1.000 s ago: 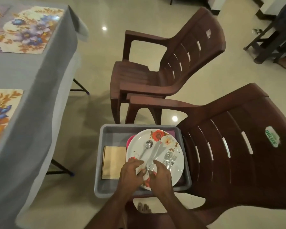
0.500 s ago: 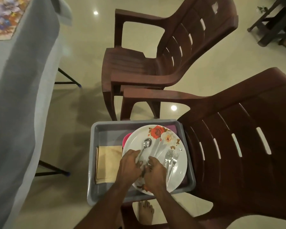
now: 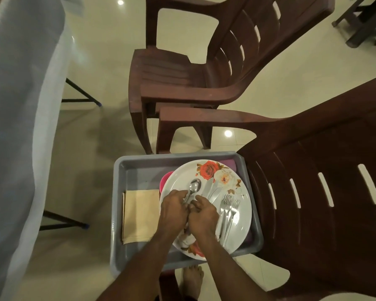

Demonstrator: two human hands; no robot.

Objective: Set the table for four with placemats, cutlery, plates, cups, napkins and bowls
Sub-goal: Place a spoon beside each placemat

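spoon [image 3: 194,186] bowl points away; both hands grasp its handle.

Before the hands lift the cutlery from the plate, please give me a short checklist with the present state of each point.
1. Left hand grips spoon: ok.
2. Right hand has a firm hold on cutlery: cannot tell.
3. Knives free of the hands: ok.
4. Forks lie flat on plate: ok.
5. Plate sits inside grey tray: ok.
6. Napkin clear of plate: ok.
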